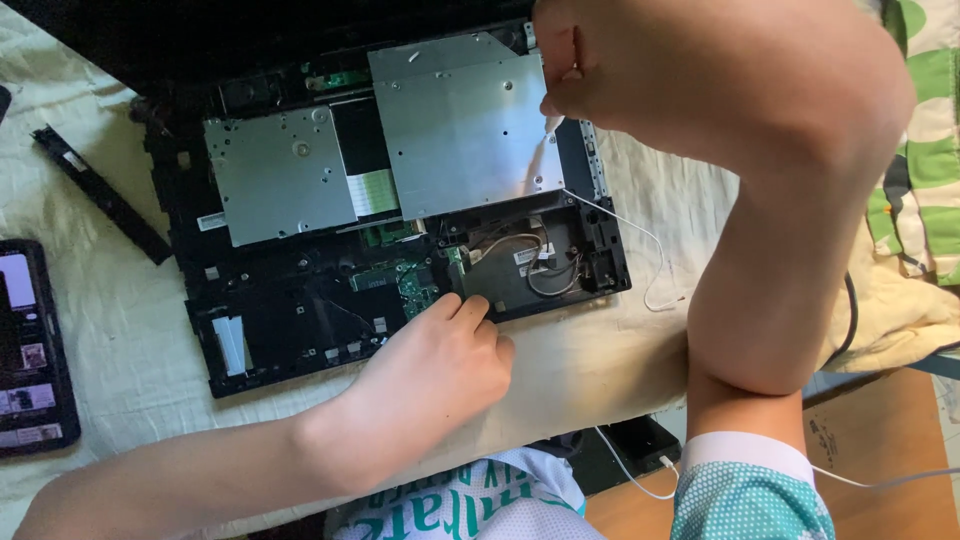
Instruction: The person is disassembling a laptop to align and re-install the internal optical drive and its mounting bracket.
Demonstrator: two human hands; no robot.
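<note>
Left hand (440, 365): we brace the opened laptop chassis (300, 330), fingers flat, gripping nothing.
Right hand (640, 70): our grip pinches a small white tool (553, 124) against the silver drive (465, 125).
Risk: a slip could snag the loose wires (520, 255).

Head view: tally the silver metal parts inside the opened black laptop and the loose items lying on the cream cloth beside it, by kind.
Silver metal drive units in the opened black laptop base: 2 (larger, smaller)
Loose black plastic strip: 1
Black tablet with lit screen: 1
Thin white cable: 1
Total: 5
</note>
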